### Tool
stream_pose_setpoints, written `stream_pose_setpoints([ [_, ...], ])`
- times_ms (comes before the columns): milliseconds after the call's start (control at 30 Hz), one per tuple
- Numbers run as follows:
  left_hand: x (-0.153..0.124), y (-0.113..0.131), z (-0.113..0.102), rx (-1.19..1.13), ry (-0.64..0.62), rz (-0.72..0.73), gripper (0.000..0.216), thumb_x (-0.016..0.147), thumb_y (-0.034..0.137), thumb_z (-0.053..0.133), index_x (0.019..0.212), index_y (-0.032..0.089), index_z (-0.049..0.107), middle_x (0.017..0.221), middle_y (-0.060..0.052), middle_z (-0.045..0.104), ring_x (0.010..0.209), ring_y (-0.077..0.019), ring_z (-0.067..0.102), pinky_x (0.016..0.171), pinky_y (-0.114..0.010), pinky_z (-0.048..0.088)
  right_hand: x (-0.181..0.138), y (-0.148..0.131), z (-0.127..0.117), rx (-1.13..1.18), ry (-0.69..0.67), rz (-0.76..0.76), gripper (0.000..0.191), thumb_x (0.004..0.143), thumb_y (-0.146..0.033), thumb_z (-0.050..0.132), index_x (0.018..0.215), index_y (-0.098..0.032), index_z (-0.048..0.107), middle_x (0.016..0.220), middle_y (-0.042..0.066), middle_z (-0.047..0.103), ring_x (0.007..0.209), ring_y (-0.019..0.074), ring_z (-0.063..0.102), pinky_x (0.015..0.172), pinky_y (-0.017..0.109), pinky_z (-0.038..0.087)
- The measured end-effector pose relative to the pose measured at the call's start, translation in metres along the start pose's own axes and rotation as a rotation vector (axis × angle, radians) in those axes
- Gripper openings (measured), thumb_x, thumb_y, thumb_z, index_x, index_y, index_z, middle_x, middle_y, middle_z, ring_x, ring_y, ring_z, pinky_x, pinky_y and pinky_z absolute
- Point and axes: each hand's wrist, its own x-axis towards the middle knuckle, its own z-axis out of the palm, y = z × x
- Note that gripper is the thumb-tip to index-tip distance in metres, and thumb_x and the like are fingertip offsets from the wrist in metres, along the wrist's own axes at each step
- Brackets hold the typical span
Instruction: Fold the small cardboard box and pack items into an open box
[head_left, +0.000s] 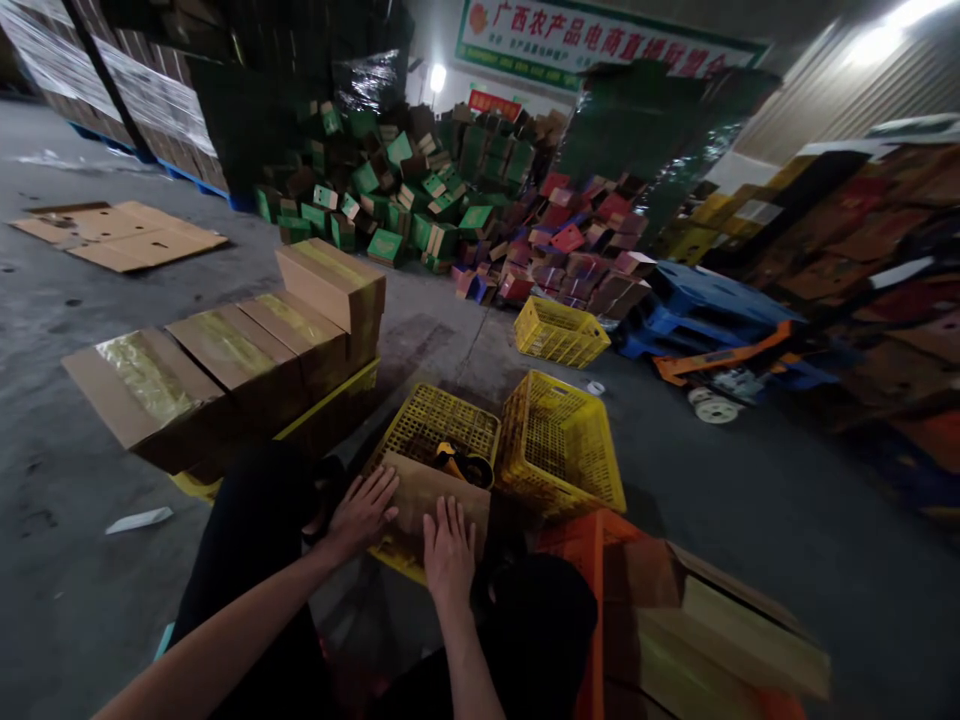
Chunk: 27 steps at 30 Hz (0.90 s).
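Observation:
A brown cardboard box rests on an upturned yellow plastic crate between my knees. My left hand lies flat on the box's left part, fingers stretched out. On its right part lies my right hand, fingers also spread and pointing away from me. Just behind the box, on the crate, sits a yellow-and-black tape dispenser, partly hidden by the box. Neither hand grips anything.
Taped cartons stand in a row on a yellow crate at left. An open yellow crate is right of the work crate; an orange crate holds cardboard nearby. Farther off are green boxes, blue pallets and a pallet jack.

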Motion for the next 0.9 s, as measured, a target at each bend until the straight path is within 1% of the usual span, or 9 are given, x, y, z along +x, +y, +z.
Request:
stream_pose_setpoints([
  [133,-0.001,0.001,0.001,-0.009,0.019,-0.014,0.052,0.101,0.041,0.037,0.152,0.030,0.037,0.155,-0.003,0.044,0.144,-0.0239,0.038,0.113,-0.045,0.035,-0.005,0.021,-0.003,-0.026,0.017,0.115,0.065,0.104,-0.050,0.016,0.145,-0.013,0.049,0.150,0.018,0.047,0.142,0.0315,0.041,0.114,0.056,0.028],
  [233,-0.002,0.003,0.005,0.004,0.033,-0.013,0.053,0.101,0.041,0.037,0.152,0.026,0.039,0.156,-0.006,0.042,0.145,-0.0256,0.036,0.116,-0.047,0.032,-0.008,0.027,-0.001,-0.046,0.039,0.153,0.066,0.103,-0.051,0.017,0.147,-0.011,0.045,0.153,0.019,0.042,0.144,0.0339,0.036,0.112,0.057,0.031],
  [300,-0.003,0.006,0.010,0.016,0.048,0.002,0.055,0.100,0.041,0.039,0.151,0.021,0.040,0.157,-0.010,0.040,0.147,-0.0281,0.033,0.117,-0.049,0.030,-0.010,0.026,0.002,-0.055,0.064,0.150,0.065,0.103,-0.051,0.019,0.148,-0.010,0.045,0.154,0.021,0.040,0.145,0.0358,0.033,0.111,0.056,0.033],
  [400,-0.001,0.014,0.018,0.033,0.074,0.008,0.056,0.098,0.038,0.043,0.148,0.012,0.043,0.157,-0.017,0.038,0.148,-0.0315,0.030,0.117,-0.050,0.031,-0.012,0.021,0.008,-0.061,0.107,0.130,0.065,0.102,-0.052,0.026,0.146,-0.008,0.046,0.154,0.025,0.038,0.145,0.0386,0.032,0.112,0.056,0.033],
  [467,0.001,0.021,0.023,0.033,0.063,0.027,0.055,0.097,0.033,0.044,0.146,0.011,0.046,0.157,-0.017,0.038,0.148,-0.0316,0.030,0.117,-0.049,0.031,-0.012,0.015,0.012,-0.051,0.123,0.112,0.065,0.102,-0.054,0.030,0.145,-0.009,0.048,0.155,0.024,0.037,0.145,0.0392,0.031,0.113,0.056,0.032],
  [567,0.007,0.029,0.026,-0.010,0.011,0.091,0.053,0.097,0.028,0.041,0.147,0.014,0.045,0.157,-0.014,0.040,0.147,-0.0286,0.033,0.117,-0.048,0.031,-0.011,0.006,0.017,-0.010,0.108,0.053,0.064,0.102,-0.054,0.030,0.145,-0.010,0.048,0.155,0.021,0.038,0.146,0.0372,0.031,0.113,0.054,0.033],
  [700,0.016,0.034,0.024,-0.115,-0.055,0.168,0.053,0.098,0.026,0.039,0.151,0.021,0.040,0.159,-0.009,0.037,0.147,-0.0248,0.031,0.119,-0.046,0.027,-0.002,-0.004,0.022,0.072,0.050,-0.048,0.062,0.104,-0.050,0.026,0.146,-0.010,0.047,0.153,0.017,0.043,0.145,0.0332,0.034,0.115,0.052,0.031],
  [767,0.020,0.033,0.024,-0.173,-0.073,0.165,0.053,0.098,0.025,0.040,0.151,0.023,0.040,0.158,-0.008,0.039,0.146,-0.0238,0.033,0.119,-0.046,0.028,0.005,-0.008,0.024,0.111,0.034,-0.078,0.061,0.104,-0.047,0.024,0.146,-0.009,0.047,0.153,0.016,0.044,0.145,0.0319,0.035,0.116,0.051,0.030],
  [900,0.028,0.028,0.025,-0.278,-0.064,0.141,0.052,0.100,0.027,0.038,0.151,0.024,0.039,0.153,-0.009,0.047,0.143,-0.0236,0.038,0.117,-0.046,0.032,0.019,-0.015,0.026,0.149,0.032,-0.102,0.062,0.105,-0.047,0.024,0.145,-0.006,0.047,0.152,0.016,0.046,0.144,0.0302,0.037,0.118,0.048,0.028],
])
